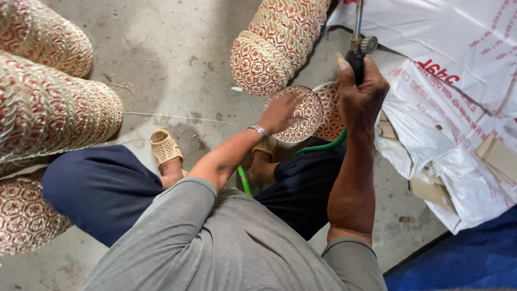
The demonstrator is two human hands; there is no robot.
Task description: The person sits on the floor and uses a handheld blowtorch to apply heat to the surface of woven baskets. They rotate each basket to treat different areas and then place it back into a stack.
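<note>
My left hand (281,112) rests on a round woven basket (307,110) with a red and cream pattern, gripping it by the rim as it stands on edge on the floor. A second similar basket (329,113) leans just behind it. My right hand (360,94) is closed around the black handle of a gas torch (359,46), whose metal tube points up out of view. A green hose (323,146) runs from the torch down between my knees.
A stack of nested woven baskets (274,43) lies on the concrete floor ahead. More stacks (54,108) fill the left side. White plastic sacks (458,108) with cardboard pieces lie at right, a blue sheet (463,258) at bottom right.
</note>
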